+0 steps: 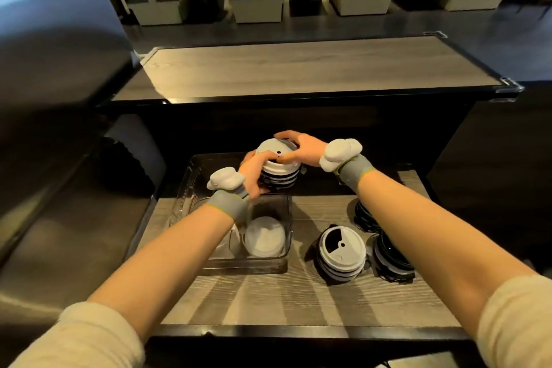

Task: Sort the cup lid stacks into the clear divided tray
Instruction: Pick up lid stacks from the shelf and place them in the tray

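Observation:
A stack of black and white cup lids (pixel 276 169) sits over the far right compartment of the clear divided tray (pixel 286 236). My left hand (pixel 255 172) grips its left side and my right hand (pixel 301 149) grips its top and right side. In the tray's near right compartment lies a stack of white lids (pixel 264 237). On the table to the right of the tray stands a mixed stack with a white lid on top (pixel 342 251). Black lid stacks (pixel 388 257) lie just right of it, partly hidden by my right forearm.
The wooden table (pixel 298 302) has bare room in front of the tray and lids. A higher wooden counter (pixel 313 69) runs across behind it. A dark bench lies at the left; booths and small tables stand far back.

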`<action>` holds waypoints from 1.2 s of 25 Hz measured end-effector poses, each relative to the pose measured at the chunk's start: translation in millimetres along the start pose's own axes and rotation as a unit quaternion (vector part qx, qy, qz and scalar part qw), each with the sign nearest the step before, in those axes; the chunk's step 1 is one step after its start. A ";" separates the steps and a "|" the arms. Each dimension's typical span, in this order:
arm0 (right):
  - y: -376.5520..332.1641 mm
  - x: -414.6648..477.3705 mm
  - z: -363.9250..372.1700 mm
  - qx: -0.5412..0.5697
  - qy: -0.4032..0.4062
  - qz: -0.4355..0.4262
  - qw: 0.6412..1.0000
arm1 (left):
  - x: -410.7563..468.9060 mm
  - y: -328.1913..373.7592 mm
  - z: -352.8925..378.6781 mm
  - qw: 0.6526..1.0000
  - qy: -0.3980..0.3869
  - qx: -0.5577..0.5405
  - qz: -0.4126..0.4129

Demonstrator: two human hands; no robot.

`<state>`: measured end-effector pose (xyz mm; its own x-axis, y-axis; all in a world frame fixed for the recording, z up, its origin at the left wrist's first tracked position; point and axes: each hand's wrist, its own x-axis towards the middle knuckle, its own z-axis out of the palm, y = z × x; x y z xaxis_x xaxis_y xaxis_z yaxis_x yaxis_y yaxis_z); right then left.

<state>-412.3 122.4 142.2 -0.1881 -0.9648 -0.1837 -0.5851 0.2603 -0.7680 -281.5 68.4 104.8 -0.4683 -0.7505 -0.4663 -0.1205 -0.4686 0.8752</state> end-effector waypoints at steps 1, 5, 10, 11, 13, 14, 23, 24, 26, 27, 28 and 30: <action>-3.6 2.9 5.0 -0.005 0.000 0.002 1.000 | -1.8 0.1 -7.5 1.000 -0.006 -0.015 0.007; -21.6 15.8 30.3 0.028 0.046 -0.009 0.999 | -22.7 8.7 -39.6 0.992 -0.060 -0.110 -0.002; -50.7 34.9 70.8 0.100 0.034 -0.009 0.994 | -26.9 14.6 -90.9 0.992 -0.040 -0.116 0.021; -52.3 39.2 76.1 0.108 0.029 -0.005 0.994 | -27.5 16.2 -98.3 0.991 -0.038 -0.125 0.019; -58.3 46.9 86.2 0.134 0.023 0.001 0.991 | -24.8 16.0 -112.2 0.992 -0.028 -0.119 0.020; -62.9 49.6 90.9 0.150 0.021 0.001 0.988 | -24.1 15.5 -119.4 0.994 -0.016 -0.105 0.022; -61.5 41.7 123.7 -0.076 -0.077 -0.049 0.993 | -3.0 29.6 -191.3 0.974 0.202 -0.080 0.071; -59.2 40.0 132.3 -0.134 -0.103 -0.067 0.983 | -1.0 30.2 -194.7 0.972 0.205 -0.079 0.080; -54.6 37.7 149.5 -0.248 -0.115 -0.112 0.955 | -4.2 30.1 -194.0 0.973 0.199 -0.080 0.082; -51.9 37.0 155.9 -0.310 -0.108 -0.129 0.936 | -5.2 28.5 -193.5 0.974 0.192 -0.083 0.082; -49.2 36.1 160.7 -0.368 -0.099 -0.144 0.913 | -3.6 26.0 -192.9 0.975 0.184 -0.091 0.080; -45.3 37.1 164.6 -0.439 -0.091 -0.160 0.879 | -4.5 22.5 -193.5 0.978 0.174 -0.085 0.075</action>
<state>-263.0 68.7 69.2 0.1806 -0.9628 -0.2010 -0.9835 -0.1756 -0.0428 -112.7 -28.9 101.7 -0.1402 -0.9157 -0.3767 0.0882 -0.3905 0.9164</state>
